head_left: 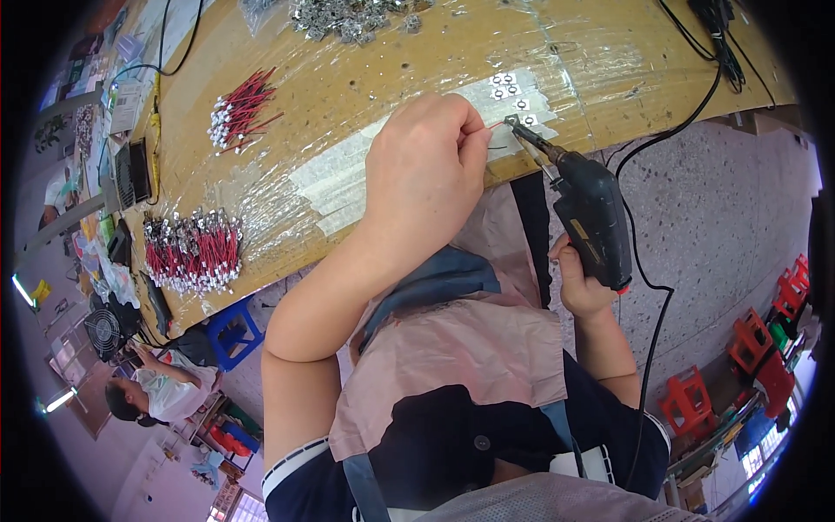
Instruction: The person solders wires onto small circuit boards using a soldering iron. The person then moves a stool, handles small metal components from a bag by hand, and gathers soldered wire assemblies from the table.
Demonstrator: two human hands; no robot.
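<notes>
My left hand (pixel 426 165) rests on the edge of the wooden table (pixel 417 61), its fingers pinched on a thin red wire (pixel 494 126). My right hand (pixel 581 283) grips a black soldering gun (pixel 591 217) by its handle. The gun's metal tip (pixel 515 124) touches the wire's end, over strips of clear tape (pixel 348 174) stuck on the table. Small white square parts (pixel 507 84) sit on the tape just beyond the tip.
Two bundles of red wires with metal ends lie on the table's left, bundle (pixel 239 109) and bundle (pixel 193 250). A heap of small metal parts (pixel 348 17) sits at the top. Black cables (pixel 687 113) hang off the table. Another person (pixel 156 387) sits lower left. Red stools (pixel 748 348) stand right.
</notes>
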